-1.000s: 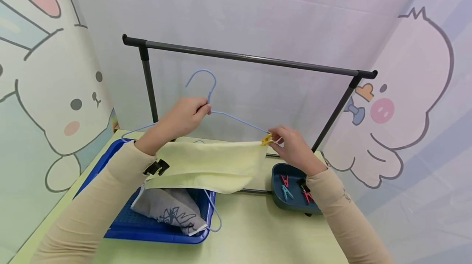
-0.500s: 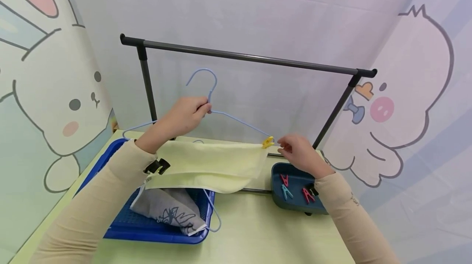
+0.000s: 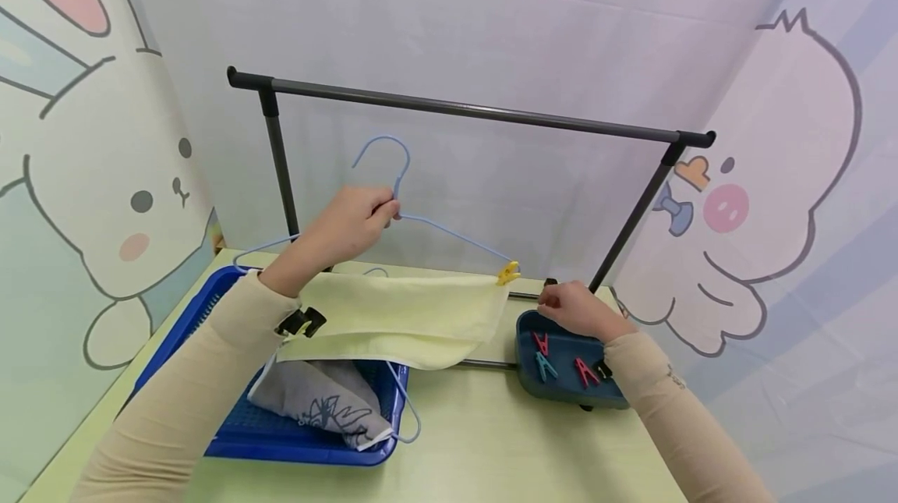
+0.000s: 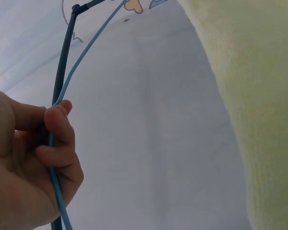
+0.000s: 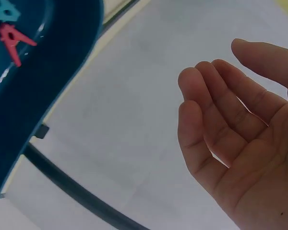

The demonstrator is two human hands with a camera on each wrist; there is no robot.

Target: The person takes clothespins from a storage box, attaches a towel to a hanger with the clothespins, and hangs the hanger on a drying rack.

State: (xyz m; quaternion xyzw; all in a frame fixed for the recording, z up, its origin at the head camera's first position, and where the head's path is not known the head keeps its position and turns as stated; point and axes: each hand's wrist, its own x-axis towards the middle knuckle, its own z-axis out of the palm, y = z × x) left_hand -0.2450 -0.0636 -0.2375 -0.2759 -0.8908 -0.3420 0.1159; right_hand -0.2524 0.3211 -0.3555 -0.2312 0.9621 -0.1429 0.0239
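In the head view my left hand (image 3: 354, 224) grips a light-blue wire hanger (image 3: 456, 234) just below its hook. A pale yellow towel (image 3: 400, 308) hangs along the hanger's lower part, and a yellow clothespin (image 3: 508, 273) pinches its right corner. My left forearm hides the towel's left end. The left wrist view has the fingers (image 4: 62, 124) curled round the wire. My right hand (image 3: 578, 308) is held above a dark-blue bin (image 3: 533, 390), to the right of the clothespin. In the right wrist view this hand (image 5: 240, 120) is empty, its fingers loosely bent.
Inside the bin lie red clothespins (image 3: 585, 372) and a teal clothespin (image 3: 546, 366). A blue basket (image 3: 295, 450) at left holds a grey cloth (image 3: 330, 402), with another hanger (image 3: 414, 413) sticking out. Behind stands a black rack (image 3: 449, 107) with a horizontal bar.
My right hand has let go of the yellow clothespin and moved right and down to above the bin. The clothespin stays on the towel. The left hand keeps hold of the hanger, nearly still.
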